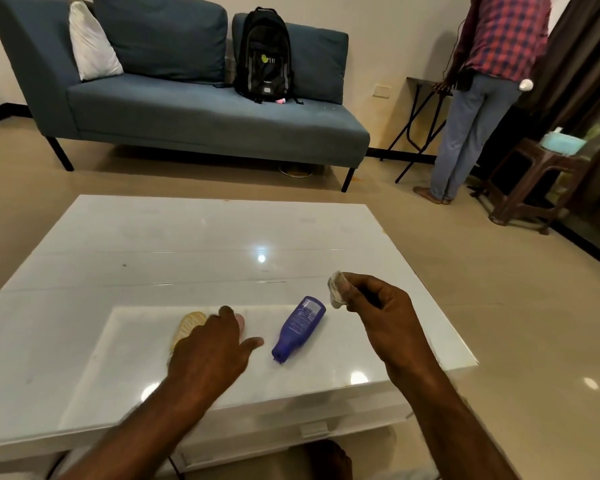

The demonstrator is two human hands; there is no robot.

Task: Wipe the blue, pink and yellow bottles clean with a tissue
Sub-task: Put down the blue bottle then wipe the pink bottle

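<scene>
A blue bottle (299, 328) lies on its side on the white table (153, 258), cap toward me. My right hand (378, 315) hovers just right of it, pinching a crumpled white tissue (337, 289). A yellow bottle (187, 327) lies to the left, partly under my left hand (210, 355). The left hand's fingers are spread over a pink bottle (240, 320), of which only a small part shows; whether the hand grips it is unclear.
A blue sofa (187, 109) with a black backpack (264, 57) and a white cushion stands beyond the table. A person in a checked shirt (482, 81) stands at the far right by a folding table and a brown stool (534, 178).
</scene>
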